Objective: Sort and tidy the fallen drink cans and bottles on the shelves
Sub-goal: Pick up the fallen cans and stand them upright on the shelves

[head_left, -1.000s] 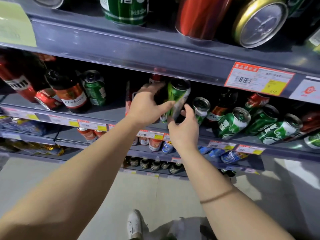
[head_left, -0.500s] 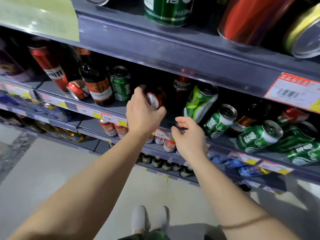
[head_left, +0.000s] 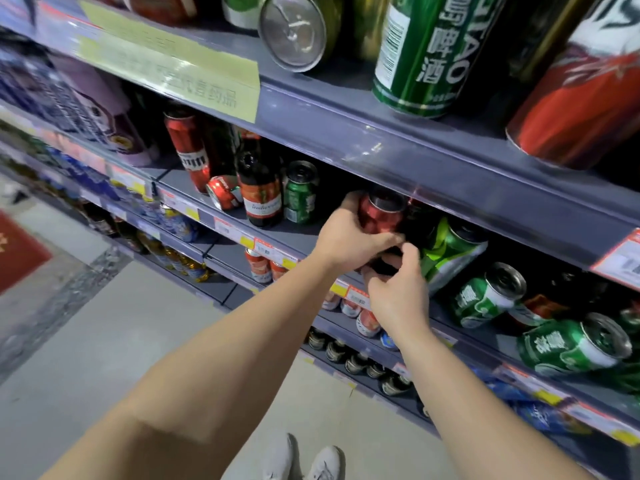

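We have our left hand [head_left: 349, 237] wrapped around a red can [head_left: 381, 214] standing upright on the middle shelf [head_left: 277, 233], thumb reaching across its front. Our right hand [head_left: 398, 292], just at five o'clock of the left, curls its fingers on something dark under the can that we cannot identify. At three o'clock of the red can a green can [head_left: 450, 251] leans tilted, and at nine o'clock a brown bottle [head_left: 259, 192] stands beside a small green can [head_left: 300, 194].

Bare grey shelf [head_left: 304, 233] lies open between the upright small green can [head_left: 300, 192] and the hands; toppled green cans [head_left: 485, 299] crowd the right, apparently blocking passage.
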